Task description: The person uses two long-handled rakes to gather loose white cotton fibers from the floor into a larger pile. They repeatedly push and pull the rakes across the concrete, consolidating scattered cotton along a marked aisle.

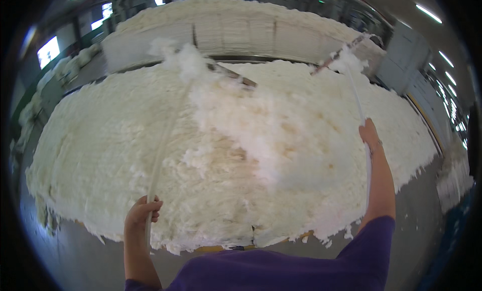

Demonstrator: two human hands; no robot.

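Observation:
My left hand (144, 209) is closed round the lower part of a long pale pole (168, 135), at the near edge of a broad bed of white, fluffy, cotton-like fibre (105, 135). At its far end a dark flat crossbar (233, 76) lies tilted, partly covered by a white tuft (188, 62). Farther out on the right, my right hand (369, 133) grips a second pale pole (356, 95). This pole reaches a slanting reddish crossbar (331, 61), with fluff (351, 61) clinging around it. Whether the crossbars have teeth cannot be made out.
Behind the bed, past a dark rail (241, 59), stands a long high bank of packed fibre (231, 37). A grey cabinet (403, 55) rises at the far right. Pale bundles (65, 70) line the left side. Grey floor (411, 215) runs along the near edge, with scraps of fluff.

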